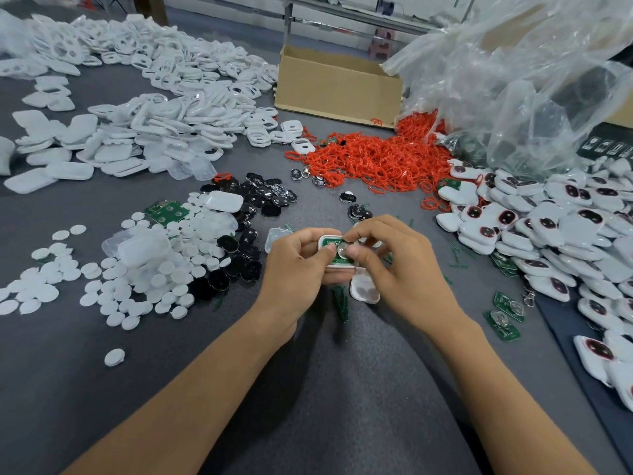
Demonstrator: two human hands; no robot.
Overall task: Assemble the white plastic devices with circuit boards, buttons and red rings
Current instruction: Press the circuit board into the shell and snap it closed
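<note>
The left hand grips a white shell just above the table, thumb pressed on the green board seated in it, while the right hand pinches a round metal disc on that board between thumb and forefinger. Another shell half lies just below the right hand. White pads and black buttons are left, red rings beyond, finished devices right, and loose shells far left.

Both hands around a white shell with green board.
</note>
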